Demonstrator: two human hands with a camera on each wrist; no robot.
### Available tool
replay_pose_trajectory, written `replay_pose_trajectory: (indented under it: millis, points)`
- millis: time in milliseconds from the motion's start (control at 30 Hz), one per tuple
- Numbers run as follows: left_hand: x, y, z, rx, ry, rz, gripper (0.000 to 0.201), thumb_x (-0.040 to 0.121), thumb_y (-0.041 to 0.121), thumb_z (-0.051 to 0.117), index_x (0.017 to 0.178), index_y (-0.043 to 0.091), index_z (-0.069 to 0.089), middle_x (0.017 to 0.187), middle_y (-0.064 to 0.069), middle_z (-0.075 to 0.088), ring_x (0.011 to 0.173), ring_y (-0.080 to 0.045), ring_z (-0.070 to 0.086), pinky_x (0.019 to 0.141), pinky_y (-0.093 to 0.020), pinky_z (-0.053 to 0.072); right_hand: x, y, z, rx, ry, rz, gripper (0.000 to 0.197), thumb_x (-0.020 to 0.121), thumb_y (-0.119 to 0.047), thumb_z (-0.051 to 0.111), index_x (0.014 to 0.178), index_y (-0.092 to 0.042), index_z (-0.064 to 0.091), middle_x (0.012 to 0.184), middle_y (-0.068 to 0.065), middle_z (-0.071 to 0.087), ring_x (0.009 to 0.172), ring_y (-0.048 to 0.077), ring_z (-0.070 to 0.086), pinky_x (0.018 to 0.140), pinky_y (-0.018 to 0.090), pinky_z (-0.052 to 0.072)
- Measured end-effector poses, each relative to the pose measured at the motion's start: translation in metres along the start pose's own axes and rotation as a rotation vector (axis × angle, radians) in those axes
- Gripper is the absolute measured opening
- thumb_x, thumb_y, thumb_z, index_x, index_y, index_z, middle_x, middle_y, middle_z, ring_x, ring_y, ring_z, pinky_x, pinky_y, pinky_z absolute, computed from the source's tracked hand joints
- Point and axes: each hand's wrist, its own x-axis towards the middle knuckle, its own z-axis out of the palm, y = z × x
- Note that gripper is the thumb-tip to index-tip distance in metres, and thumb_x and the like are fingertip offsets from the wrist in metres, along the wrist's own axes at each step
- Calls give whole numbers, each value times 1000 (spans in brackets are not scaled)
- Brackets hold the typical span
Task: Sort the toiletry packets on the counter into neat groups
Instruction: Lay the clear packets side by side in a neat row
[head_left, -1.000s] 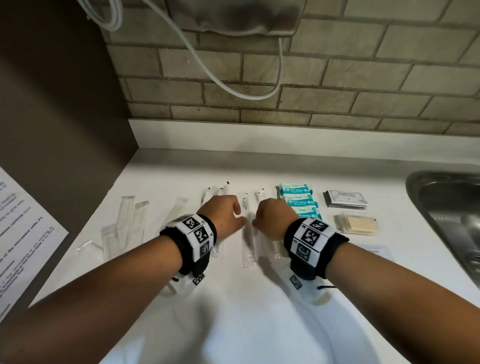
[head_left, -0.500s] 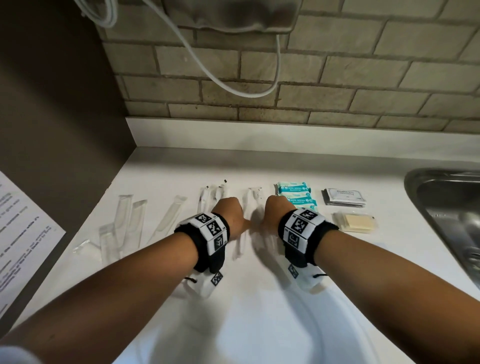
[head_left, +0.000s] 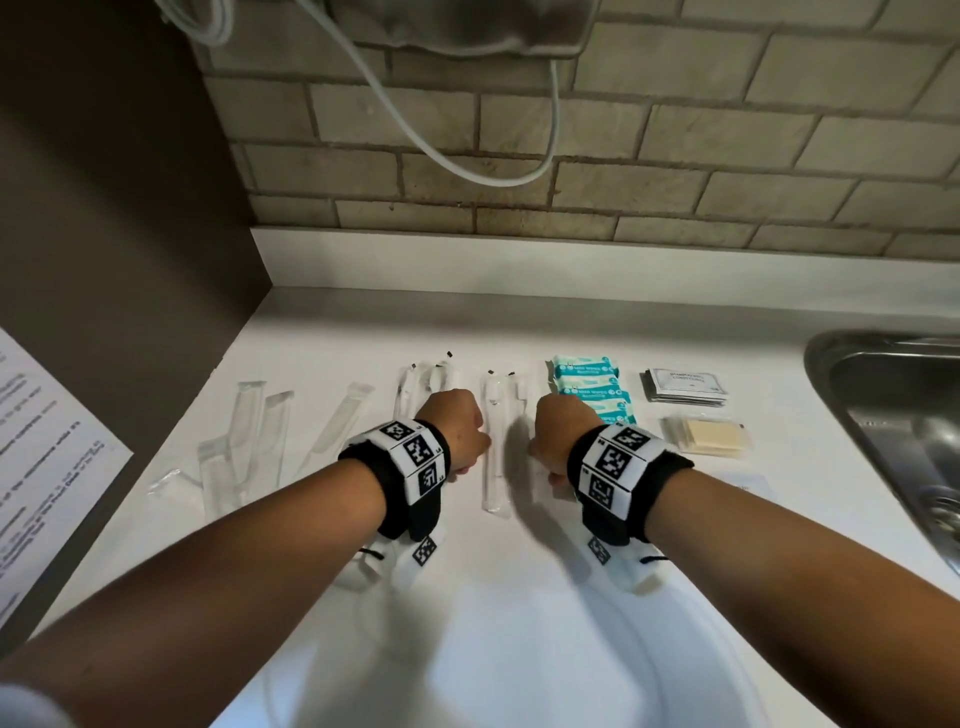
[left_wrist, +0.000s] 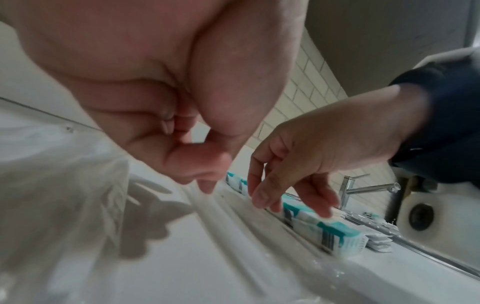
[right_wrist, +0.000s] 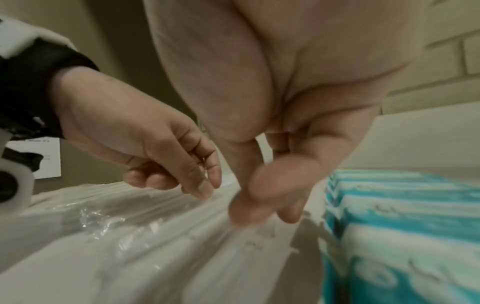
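Long clear-wrapped toothbrush packets (head_left: 492, 467) lie lengthwise at the middle of the white counter (head_left: 519, 597). My left hand (head_left: 457, 431) sits just left of them and my right hand (head_left: 558, 436) just right, fingers hanging down loosely curled. In the wrist views the left fingertips (left_wrist: 205, 185) and the right fingertips (right_wrist: 241, 214) touch the clear wrapping (right_wrist: 155, 236); neither hand plainly grips a packet. Teal wipe packs (head_left: 587, 371) are stacked in a row directly right of my right hand, close beside its fingers (left_wrist: 322, 207).
More clear sleeves (head_left: 249, 447) lie at the left, near a brown wall with a paper sheet (head_left: 47, 457). Grey sachets (head_left: 683, 387) and yellow soap packets (head_left: 709, 441) sit right of the wipes. A steel sink (head_left: 883, 415) with a tap (left_wrist: 363, 189) is far right.
Both hands slid away from me along the toothbrush packets, then drew slightly apart. A packet now shows in the gap between them.
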Motion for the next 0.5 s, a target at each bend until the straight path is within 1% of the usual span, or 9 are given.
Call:
replay_pose_trajectory:
  millis: [67,133,200,233,267,333,367,433,500]
  points:
    - [0,2,-4,156,39,93,20,85,19,62,105,16,61,96,-7,70,80,-23,66,69,-28,52,-2,2,-2,12,64,-26,22,94,-9,52,115,-4,58,117,13,64,105,27,64,81,30,51]
    - [-2,1,-9,269,32,157,32,83,26,66,113,20,62,113,0,68,102,-17,64,87,-25,49,-5,3,-3,8,65,-83,27,93,-10,52,120,-6,58,119,11,63,107,27,63,87,32,53]
    - [-7,-3,-13,325,-39,206,52,79,30,72,128,20,57,128,3,63,117,-13,59,99,-28,46,-10,7,-1,-39,13,-163,33,91,-14,58,123,-9,58,121,9,63,110,26,61,94,36,52]
    - [-10,-5,-13,361,-83,210,62,78,32,73,134,19,52,134,4,59,122,-14,56,102,-30,45,-12,8,0,-76,-10,-188,37,88,-18,63,124,-10,58,121,9,63,111,26,61,95,37,52]
    - [-13,-6,-13,428,-117,211,67,78,36,73,137,18,49,137,3,56,125,-16,55,100,-30,45,-15,9,2,-103,-31,-193,41,85,-22,68,124,-11,59,119,8,65,110,26,62,94,37,52]
    - [-15,-8,-10,567,-126,229,64,79,44,70,133,15,51,133,0,59,118,-22,57,84,-27,46,-17,11,5,-151,-32,-191,46,81,-29,73,123,-13,61,117,8,65,108,26,62,93,37,53]
    - [-16,-8,-8,601,-119,239,64,80,47,69,133,16,51,131,-1,59,117,-24,58,82,-27,46,-18,11,6,-175,-22,-191,47,81,-31,73,123,-14,61,117,8,65,108,26,62,93,37,52]
    - [-16,-9,-5,623,-124,238,68,81,47,67,141,22,45,136,1,56,122,-24,55,94,-31,48,-18,13,7,-215,0,-198,45,82,-34,71,122,-16,61,116,6,64,111,26,59,93,36,51]
    - [-14,-7,-5,629,-123,239,64,81,42,66,139,23,47,135,1,57,121,-24,56,98,-35,48,-18,15,7,-224,14,-201,43,85,-35,68,123,-17,60,116,5,65,114,25,55,93,36,47]
